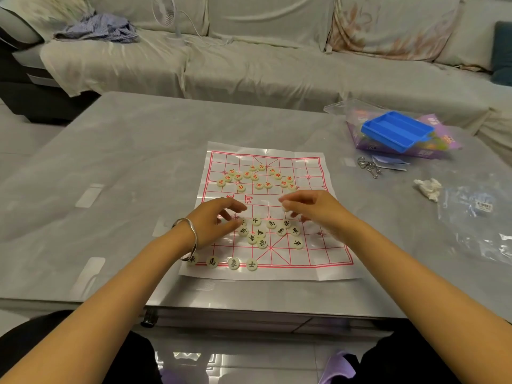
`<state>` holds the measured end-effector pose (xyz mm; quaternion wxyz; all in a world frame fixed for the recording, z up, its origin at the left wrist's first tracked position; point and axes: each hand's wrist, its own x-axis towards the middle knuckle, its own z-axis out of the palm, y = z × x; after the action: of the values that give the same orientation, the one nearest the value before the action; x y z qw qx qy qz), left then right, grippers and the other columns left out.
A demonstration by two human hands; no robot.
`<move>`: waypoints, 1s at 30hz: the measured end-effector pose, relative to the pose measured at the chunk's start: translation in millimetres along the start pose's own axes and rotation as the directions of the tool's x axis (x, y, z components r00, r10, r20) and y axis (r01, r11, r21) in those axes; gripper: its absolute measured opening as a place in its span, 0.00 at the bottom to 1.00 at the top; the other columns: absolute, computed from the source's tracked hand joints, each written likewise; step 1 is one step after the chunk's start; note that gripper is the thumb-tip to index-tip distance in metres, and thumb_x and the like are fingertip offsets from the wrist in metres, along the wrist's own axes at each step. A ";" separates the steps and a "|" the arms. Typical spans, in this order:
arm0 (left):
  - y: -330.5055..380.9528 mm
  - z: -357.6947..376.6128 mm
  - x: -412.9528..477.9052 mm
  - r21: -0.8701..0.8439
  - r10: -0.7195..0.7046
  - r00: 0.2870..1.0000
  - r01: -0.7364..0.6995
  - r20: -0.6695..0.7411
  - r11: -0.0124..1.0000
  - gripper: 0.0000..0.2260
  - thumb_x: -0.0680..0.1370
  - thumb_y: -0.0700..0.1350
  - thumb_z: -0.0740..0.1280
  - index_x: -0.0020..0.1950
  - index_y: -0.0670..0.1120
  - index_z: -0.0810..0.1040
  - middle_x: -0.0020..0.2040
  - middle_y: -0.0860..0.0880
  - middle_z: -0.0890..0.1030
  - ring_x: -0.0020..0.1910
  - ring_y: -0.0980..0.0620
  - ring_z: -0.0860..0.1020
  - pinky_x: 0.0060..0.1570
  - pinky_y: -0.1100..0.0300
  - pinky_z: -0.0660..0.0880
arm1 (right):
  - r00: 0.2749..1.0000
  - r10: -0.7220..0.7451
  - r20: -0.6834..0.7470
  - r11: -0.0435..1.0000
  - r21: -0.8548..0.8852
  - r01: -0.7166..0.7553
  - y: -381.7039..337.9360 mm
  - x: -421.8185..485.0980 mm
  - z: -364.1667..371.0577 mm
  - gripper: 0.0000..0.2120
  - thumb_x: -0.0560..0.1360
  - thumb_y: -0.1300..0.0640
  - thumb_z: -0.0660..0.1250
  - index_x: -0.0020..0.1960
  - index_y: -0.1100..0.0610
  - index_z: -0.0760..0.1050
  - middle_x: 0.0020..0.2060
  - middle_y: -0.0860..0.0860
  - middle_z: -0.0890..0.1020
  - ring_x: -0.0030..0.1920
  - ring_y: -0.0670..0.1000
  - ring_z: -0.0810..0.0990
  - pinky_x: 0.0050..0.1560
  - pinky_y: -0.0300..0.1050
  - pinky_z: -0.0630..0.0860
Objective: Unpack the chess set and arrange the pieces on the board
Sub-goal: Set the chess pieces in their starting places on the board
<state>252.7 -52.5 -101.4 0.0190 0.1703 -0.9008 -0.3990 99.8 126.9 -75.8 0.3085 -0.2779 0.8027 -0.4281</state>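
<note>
A white paper chess board (327, 253) with red lines lies on the grey table. Several cream discs with red characters (255, 177) are scattered on its far half. Several discs with black characters (260, 232) lie in a loose pile on the near half. Along the near edge at the left stands a row of black-character pieces (234, 263). My left hand (216, 220) hovers over the left side of the pile with its fingers spread and the thumb tip by a piece. Just above the pile's right side, my right hand (313, 210) pinches a cream piece (285, 208) in its fingertips.
A blue plastic tray (396, 131) rests on a purple box (443, 151) at the table's far right, with metal rings (368, 166) and a crumpled tissue (428, 188) nearby. A clear plastic bag (476, 217) lies at the right edge. A covered sofa (263, 65) stands behind the table.
</note>
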 end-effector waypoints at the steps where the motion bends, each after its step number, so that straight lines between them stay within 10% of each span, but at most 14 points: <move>1: 0.0 0.3 -1.0 0.004 0.004 1.000 -0.004 -0.006 1.000 0.13 0.77 0.46 0.64 0.62 0.53 0.73 0.60 0.54 0.75 0.52 0.57 0.73 0.50 0.67 0.71 | 1.000 0.011 -0.008 1.000 0.022 -0.011 3.1 -9.2 -1.6 0.08 0.74 0.55 0.68 0.52 0.52 0.79 0.46 0.45 0.82 0.42 0.45 0.81 0.39 0.33 0.76; 7: -0.4 5.2 -6.0 0.022 0.021 0.999 -0.020 -0.027 1.000 0.11 0.77 0.47 0.64 0.60 0.53 0.74 0.60 0.54 0.75 0.54 0.56 0.73 0.51 0.65 0.71 | 0.994 0.101 0.029 0.985 0.137 -0.104 23.2 -48.8 9.5 0.07 0.69 0.61 0.73 0.46 0.57 0.78 0.41 0.54 0.84 0.40 0.50 0.83 0.42 0.38 0.80; 30: 0.4 2.6 -15.0 0.075 0.022 0.999 -0.019 -0.029 0.997 0.09 0.77 0.46 0.64 0.57 0.53 0.75 0.57 0.54 0.76 0.53 0.56 0.73 0.55 0.60 0.73 | 0.978 -0.176 0.114 0.895 -0.395 0.207 43.0 -55.5 33.4 0.09 0.70 0.49 0.72 0.50 0.47 0.79 0.43 0.44 0.79 0.42 0.43 0.75 0.41 0.30 0.70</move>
<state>266.3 -45.6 -101.4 0.0302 0.1677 -0.9163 -0.3624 152.8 169.7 -113.2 0.2308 -0.4291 0.8304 -0.2703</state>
